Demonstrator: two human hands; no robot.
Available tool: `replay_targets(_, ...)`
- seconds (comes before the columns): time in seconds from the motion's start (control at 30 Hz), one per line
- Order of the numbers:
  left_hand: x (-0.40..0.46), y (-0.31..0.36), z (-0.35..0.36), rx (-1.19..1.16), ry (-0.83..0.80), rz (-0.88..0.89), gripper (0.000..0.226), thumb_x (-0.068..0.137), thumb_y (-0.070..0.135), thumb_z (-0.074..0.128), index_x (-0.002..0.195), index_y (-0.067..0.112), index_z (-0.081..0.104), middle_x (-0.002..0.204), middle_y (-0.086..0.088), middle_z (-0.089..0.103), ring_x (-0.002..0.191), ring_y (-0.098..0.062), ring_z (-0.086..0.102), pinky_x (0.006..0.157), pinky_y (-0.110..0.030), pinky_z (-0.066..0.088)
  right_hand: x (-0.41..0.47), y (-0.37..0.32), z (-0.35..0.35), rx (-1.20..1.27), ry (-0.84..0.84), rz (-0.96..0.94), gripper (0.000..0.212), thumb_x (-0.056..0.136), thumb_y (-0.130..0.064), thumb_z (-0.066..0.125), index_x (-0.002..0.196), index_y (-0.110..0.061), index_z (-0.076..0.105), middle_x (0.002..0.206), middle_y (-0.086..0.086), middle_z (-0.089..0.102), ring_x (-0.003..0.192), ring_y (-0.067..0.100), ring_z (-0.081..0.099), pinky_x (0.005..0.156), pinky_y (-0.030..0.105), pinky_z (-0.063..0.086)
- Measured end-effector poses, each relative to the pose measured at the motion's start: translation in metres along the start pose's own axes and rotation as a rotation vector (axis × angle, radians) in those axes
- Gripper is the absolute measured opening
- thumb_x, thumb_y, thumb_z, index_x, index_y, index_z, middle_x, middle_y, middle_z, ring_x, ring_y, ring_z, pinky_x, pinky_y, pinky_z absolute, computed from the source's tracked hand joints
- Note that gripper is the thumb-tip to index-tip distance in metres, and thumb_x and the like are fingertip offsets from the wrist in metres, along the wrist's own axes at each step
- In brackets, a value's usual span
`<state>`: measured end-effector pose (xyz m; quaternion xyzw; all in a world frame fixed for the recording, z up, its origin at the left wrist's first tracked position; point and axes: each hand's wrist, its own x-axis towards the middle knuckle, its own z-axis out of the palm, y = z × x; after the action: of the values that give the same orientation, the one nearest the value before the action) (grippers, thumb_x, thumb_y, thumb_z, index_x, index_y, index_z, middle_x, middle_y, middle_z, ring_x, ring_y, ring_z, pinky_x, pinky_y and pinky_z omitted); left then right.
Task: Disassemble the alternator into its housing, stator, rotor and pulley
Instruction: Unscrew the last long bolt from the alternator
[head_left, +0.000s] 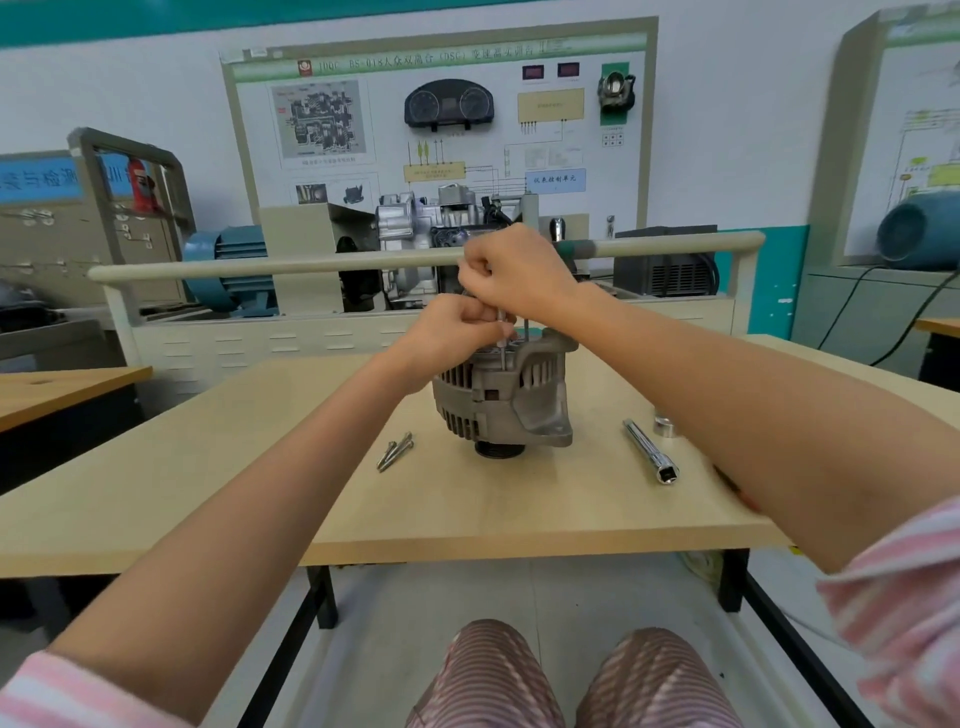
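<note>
The left hand (457, 325) is pinching a through-bolt (503, 349) steady while the right hand (511, 275) is gripping its upper end, drawing it clear of the upright alternator (501, 392).

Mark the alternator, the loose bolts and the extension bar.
alternator (501, 402), head view, on its grey housing side.
loose bolts (396, 451), head view, mid-shanks.
extension bar (649, 451), head view, middle of its shaft.

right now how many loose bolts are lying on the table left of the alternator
3, it seems: the bolts lie bunched side by side on the table, just left of the alternator. They overlap, so another could be hidden.
</note>
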<state>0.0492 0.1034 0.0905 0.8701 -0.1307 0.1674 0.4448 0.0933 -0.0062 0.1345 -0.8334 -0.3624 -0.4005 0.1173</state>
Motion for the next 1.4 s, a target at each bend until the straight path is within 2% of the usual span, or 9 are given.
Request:
replay_targets(0.17, -0.002, -0.003, -0.002, -0.123, -0.022, 0.017, 0.007, 0.089, 0.012, 0.067, 0.094, 0.011, 0.071, 0.091, -0.002, 0.071, 0.085, -0.006, 0.064, 0.09, -0.023, 0.045, 0.0, 0.006, 0.004, 0.207, 0.026, 0.039, 0.044, 0.089, -0.012, 0.052, 0.053, -0.019, 0.028, 0.051, -0.002, 0.034, 0.058, 0.018, 0.039, 0.063, 0.035, 0.037)
replay_targets(0.33, 0.0, 0.0, 0.007, -0.104, 0.174, -0.041, 0.018, 0.077, 0.01, 0.078, 0.086, -0.005, 0.072, 0.091, -0.021, 0.072, 0.081, -0.016, 0.062, 0.086, -0.036, 0.05, 0.009, -0.007, 0.005, -0.316, -0.059, 0.134, 0.031, 0.094, -0.021, 0.042, 0.064, -0.014, 0.036, 0.058, -0.001, 0.03, 0.05, 0.019, 0.034, 0.047, 0.028, 0.026)
replay_targets(0.5, 0.003, 0.005, 0.017, 0.08, 0.305, -0.048, 0.025, 0.077, 0.012, 0.075, 0.06, 0.002, 0.061, 0.056, -0.003, 0.055, 0.056, -0.01, 0.044, 0.056, -0.021, 0.04, 0.012, -0.021, 0.002, -0.542, -0.138, 0.281, 0.011, 0.092, -0.01, 0.047, 0.084, -0.017, 0.045, 0.063, 0.001, 0.034, 0.058, 0.018, 0.043, 0.052, 0.027, 0.035)
replay_targets(0.67, 0.003, 0.0, 0.012, -0.031, 0.209, -0.043, 0.023, 0.082, 0.014, 0.073, 0.088, -0.008, 0.068, 0.08, -0.015, 0.059, 0.078, -0.019, 0.051, 0.082, -0.036, 0.049, 0.011, -0.016, 0.003, -0.43, -0.076, 0.174, 0.024, 0.093, -0.015, 0.046, 0.07, -0.011, 0.038, 0.068, 0.0, 0.039, 0.059, 0.019, 0.04, 0.055, 0.03, 0.032)
replay_targets(0.8, 0.0, -0.001, 0.005, -0.052, 0.113, 0.001, 0.03, 0.087, 0.018, 0.07, 0.086, -0.012, 0.067, 0.079, -0.014, 0.056, 0.077, -0.018, 0.048, 0.07, -0.028, 0.037, 0.007, 0.0, 0.002, -0.241, -0.033, 0.084, 0.043, 0.093, -0.024, 0.044, 0.054, -0.018, 0.028, 0.052, -0.003, 0.03, 0.049, 0.015, 0.031, 0.047, 0.025, 0.026)
replay_targets(1.07, 0.001, 0.001, 0.004, -0.033, 0.05, -0.011, 0.026, 0.088, 0.019, 0.069, 0.089, -0.007, 0.069, 0.074, -0.011, 0.058, 0.073, -0.019, 0.05, 0.063, -0.022, 0.038, 0.005, 0.003, 0.009, 0.429, 0.087, 0.13, 0.047, 0.085, -0.007, 0.055, 0.049, -0.018, 0.026, 0.048, -0.001, 0.027, 0.049, 0.01, 0.027, 0.088, 0.044, 0.046)
replay_targets(1.17, 0.002, 0.001, 0.004, -0.059, 0.094, -0.023, 0.012, 0.081, 0.017, 0.076, 0.076, 0.009, 0.071, 0.071, -0.001, 0.066, 0.073, -0.012, 0.059, 0.072, -0.022, 0.047, 0.005, 0.001, 0.011, 0.491, 0.125, 0.144, 0.049, 0.086, -0.004, 0.052, 0.049, -0.018, 0.024, 0.046, -0.001, 0.024, 0.046, 0.008, 0.022, 0.084, 0.04, 0.048)
replay_targets(1.27, 0.004, 0.002, 0.008, 0.0, 0.177, -0.037, 0.03, 0.078, 0.017, 0.079, 0.059, 0.011, 0.057, 0.063, -0.003, 0.056, 0.067, -0.017, 0.053, 0.069, -0.031, 0.044, 0.006, 0.0, 0.008, 0.199, 0.055, 0.052, 0.045, 0.09, -0.014, 0.049, 0.051, -0.018, 0.026, 0.048, -0.003, 0.027, 0.047, 0.009, 0.027, 0.058, 0.029, 0.034)
replay_targets(1.4, 0.007, 0.005, 0.015, 0.128, 0.291, -0.055, 0.04, 0.077, 0.013, 0.073, 0.052, 0.015, 0.042, 0.052, 0.003, 0.044, 0.052, -0.007, 0.039, 0.054, -0.026, 0.035, 0.008, -0.008, 0.009, -0.389, -0.031, 0.17, 0.022, 0.094, -0.019, 0.041, 0.073, -0.015, 0.041, 0.058, -0.001, 0.032, 0.054, 0.017, 0.039, 0.052, 0.028, 0.03)
